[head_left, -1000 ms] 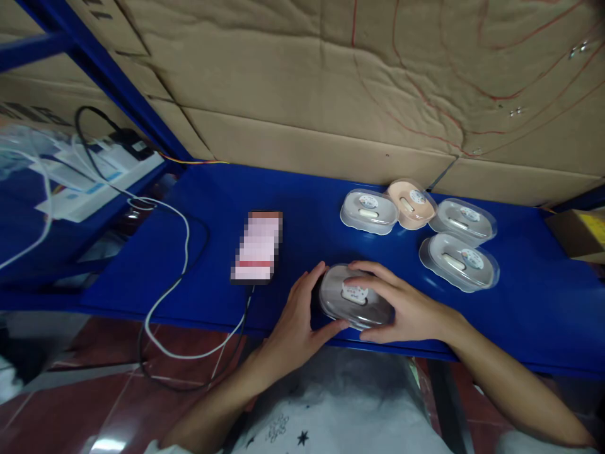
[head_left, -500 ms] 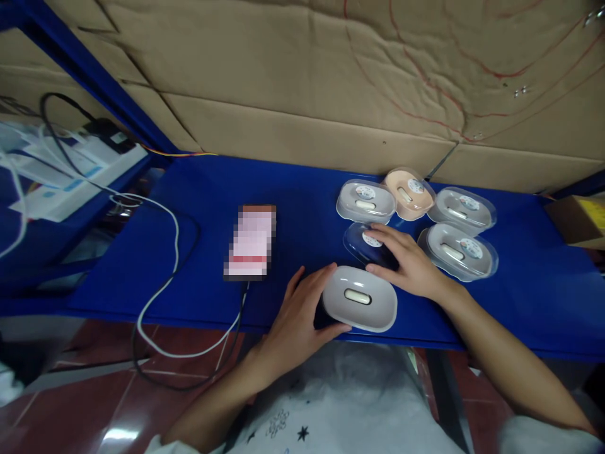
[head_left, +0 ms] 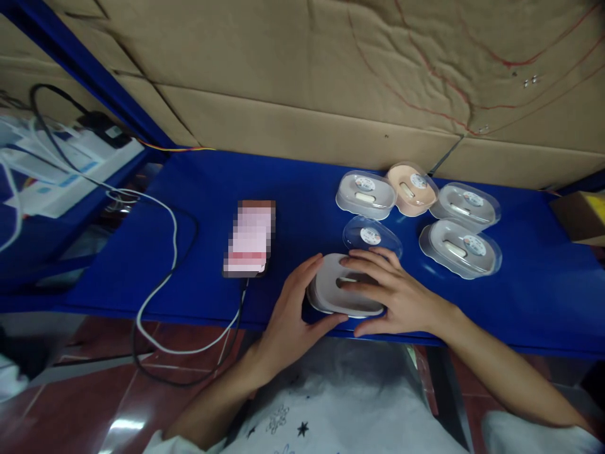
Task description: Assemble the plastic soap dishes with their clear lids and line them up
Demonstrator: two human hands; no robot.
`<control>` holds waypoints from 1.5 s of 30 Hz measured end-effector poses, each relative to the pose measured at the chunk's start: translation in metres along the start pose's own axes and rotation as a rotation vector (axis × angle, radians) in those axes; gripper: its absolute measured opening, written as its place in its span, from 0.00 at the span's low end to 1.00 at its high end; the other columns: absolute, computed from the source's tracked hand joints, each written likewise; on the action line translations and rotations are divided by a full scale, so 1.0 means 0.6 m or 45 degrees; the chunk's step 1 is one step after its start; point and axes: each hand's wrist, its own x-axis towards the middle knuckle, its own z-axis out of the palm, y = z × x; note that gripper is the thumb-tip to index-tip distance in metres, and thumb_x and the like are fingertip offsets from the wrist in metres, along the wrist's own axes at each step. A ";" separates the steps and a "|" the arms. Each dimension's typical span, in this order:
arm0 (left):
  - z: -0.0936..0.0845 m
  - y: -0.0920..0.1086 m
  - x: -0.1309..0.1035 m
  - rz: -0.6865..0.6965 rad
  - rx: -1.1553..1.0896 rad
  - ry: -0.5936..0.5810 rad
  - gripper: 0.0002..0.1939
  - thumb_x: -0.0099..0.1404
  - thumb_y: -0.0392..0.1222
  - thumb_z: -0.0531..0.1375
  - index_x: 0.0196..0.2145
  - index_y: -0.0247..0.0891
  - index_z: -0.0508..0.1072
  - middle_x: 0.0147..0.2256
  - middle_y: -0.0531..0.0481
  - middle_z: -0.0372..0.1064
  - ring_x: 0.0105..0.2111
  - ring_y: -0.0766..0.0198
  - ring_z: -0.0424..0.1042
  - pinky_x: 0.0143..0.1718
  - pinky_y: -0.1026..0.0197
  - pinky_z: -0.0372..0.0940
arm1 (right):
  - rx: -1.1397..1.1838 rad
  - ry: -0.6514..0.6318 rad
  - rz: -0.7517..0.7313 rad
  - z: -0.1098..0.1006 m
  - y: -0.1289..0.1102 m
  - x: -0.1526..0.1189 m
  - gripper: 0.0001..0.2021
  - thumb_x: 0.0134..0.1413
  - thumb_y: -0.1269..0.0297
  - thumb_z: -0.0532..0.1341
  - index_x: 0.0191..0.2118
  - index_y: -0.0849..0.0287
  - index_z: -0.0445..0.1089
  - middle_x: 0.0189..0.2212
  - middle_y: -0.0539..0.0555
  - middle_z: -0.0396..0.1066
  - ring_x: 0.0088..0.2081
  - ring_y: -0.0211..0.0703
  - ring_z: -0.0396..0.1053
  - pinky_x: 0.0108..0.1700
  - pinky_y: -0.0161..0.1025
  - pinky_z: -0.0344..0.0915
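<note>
1. The left hand [head_left: 293,302] curved around the left end of the gray box [head_left: 326,284], thumb at the near rim, fingers along the far-left side, probably to steady it on the near part of the counter [head_left: 293,189].
2. The right hand [head_left: 399,293] lay over the right half of the box, fingers spread and partly hiding the slot; how firmly it pressed, I cannot tell.
3. The clear cover [head_left: 363,227] lay just beyond, seemingly set there to leave the box's top reachable.
4. The phone [head_left: 250,236] lay to the left, apart from the hands.
5. Farther right stood a peach box [head_left: 411,189] and three covered gray boxes, likely kept back for working room.
6. Half a second earlier, the right hand was at the cover; it had since come to the box, which sat slightly farther left.
</note>
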 end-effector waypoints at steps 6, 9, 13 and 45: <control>0.007 -0.008 0.000 0.054 0.129 -0.074 0.58 0.59 0.48 0.76 0.76 0.60 0.47 0.76 0.44 0.51 0.74 0.36 0.53 0.73 0.32 0.50 | 0.095 0.186 0.057 0.009 0.009 0.000 0.18 0.67 0.53 0.66 0.56 0.57 0.74 0.59 0.63 0.70 0.66 0.58 0.66 0.65 0.57 0.65; 0.012 -0.016 -0.001 0.120 0.237 -0.123 0.58 0.61 0.49 0.75 0.77 0.58 0.44 0.75 0.43 0.55 0.74 0.36 0.54 0.74 0.32 0.43 | 0.078 0.306 0.149 0.006 0.015 -0.002 0.15 0.67 0.55 0.66 0.53 0.57 0.74 0.56 0.62 0.72 0.61 0.58 0.70 0.61 0.56 0.68; 0.005 -0.020 -0.003 0.165 0.289 -0.215 0.55 0.63 0.51 0.73 0.76 0.57 0.46 0.70 0.43 0.63 0.69 0.38 0.62 0.75 0.33 0.39 | 0.019 0.339 0.266 0.005 0.021 -0.002 0.14 0.68 0.54 0.65 0.52 0.56 0.74 0.55 0.62 0.72 0.59 0.58 0.72 0.59 0.56 0.69; -0.004 0.021 -0.002 -1.034 -1.709 -0.315 0.42 0.55 0.31 0.71 0.67 0.36 0.69 0.44 0.43 0.85 0.51 0.43 0.82 0.60 0.47 0.71 | 0.074 0.292 0.213 -0.014 0.019 -0.013 0.27 0.79 0.48 0.44 0.67 0.57 0.66 0.55 0.62 0.78 0.55 0.54 0.75 0.56 0.54 0.63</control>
